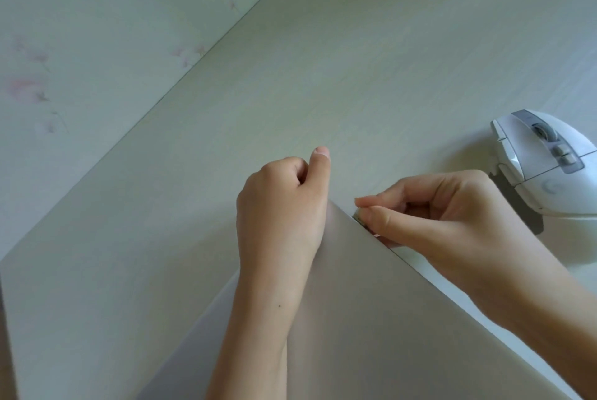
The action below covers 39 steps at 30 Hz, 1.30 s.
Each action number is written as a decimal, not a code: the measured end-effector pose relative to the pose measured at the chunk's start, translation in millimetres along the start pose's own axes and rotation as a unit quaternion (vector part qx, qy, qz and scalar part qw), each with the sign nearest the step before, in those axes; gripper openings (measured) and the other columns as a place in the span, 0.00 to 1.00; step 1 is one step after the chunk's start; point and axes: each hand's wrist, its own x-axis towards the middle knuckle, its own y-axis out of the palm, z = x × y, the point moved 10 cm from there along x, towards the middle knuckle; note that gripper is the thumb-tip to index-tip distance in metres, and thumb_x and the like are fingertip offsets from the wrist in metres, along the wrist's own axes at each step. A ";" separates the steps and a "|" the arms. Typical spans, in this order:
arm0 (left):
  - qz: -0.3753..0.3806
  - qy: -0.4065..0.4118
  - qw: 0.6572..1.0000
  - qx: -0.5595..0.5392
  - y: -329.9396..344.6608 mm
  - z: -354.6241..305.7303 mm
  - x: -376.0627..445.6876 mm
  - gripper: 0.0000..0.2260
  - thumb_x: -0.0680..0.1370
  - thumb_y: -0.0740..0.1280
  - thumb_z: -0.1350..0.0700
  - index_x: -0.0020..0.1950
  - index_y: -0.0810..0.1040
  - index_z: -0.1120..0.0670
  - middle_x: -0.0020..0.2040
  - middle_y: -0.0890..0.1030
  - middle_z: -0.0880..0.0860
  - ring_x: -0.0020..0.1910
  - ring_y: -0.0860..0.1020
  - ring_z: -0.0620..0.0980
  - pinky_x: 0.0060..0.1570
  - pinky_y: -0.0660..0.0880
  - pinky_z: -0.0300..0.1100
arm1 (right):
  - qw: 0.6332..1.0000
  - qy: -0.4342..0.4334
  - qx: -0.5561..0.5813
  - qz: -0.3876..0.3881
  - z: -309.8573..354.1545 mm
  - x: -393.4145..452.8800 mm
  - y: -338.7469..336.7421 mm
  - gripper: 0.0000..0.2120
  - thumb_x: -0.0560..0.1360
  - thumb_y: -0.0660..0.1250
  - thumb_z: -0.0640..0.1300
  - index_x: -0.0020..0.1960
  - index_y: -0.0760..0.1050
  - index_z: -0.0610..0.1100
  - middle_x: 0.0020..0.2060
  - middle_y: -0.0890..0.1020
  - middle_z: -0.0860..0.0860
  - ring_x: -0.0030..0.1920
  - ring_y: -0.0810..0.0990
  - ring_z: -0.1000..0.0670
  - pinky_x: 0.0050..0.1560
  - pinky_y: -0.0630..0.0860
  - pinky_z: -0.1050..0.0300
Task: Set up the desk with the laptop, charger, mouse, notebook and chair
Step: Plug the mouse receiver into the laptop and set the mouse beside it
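Two hands meet at the far corner of one closed laptop [371,319] lying on the desk [323,76]. The right hand [429,215] pinches a small object, too hidden to name, against the laptop's edge; the left hand [281,202] rests loosely curled on the lid, grasping nothing. One white mouse [546,163] sits just right, bearing a faint "G" logo. Floral wallpaper [80,28] stands behind.

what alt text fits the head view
Two hands work at the far corner of a closed laptop on a pale desk: the left hand rests there, the right hand pinches something small at its edge. A white mouse sits right.
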 end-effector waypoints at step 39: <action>-0.082 0.162 0.982 0.053 -6.5 15.4 -72.5 0.12 0.75 0.69 0.55 0.59 0.78 0.53 0.57 0.78 0.50 0.54 0.78 0.52 0.46 0.78 0.45 | 0.799 -0.216 -0.562 -0.016 -2.5 -34.9 38.5 0.23 0.72 0.58 0.54 0.64 0.72 0.47 0.63 0.74 0.49 0.61 0.73 0.45 0.55 0.72 0.51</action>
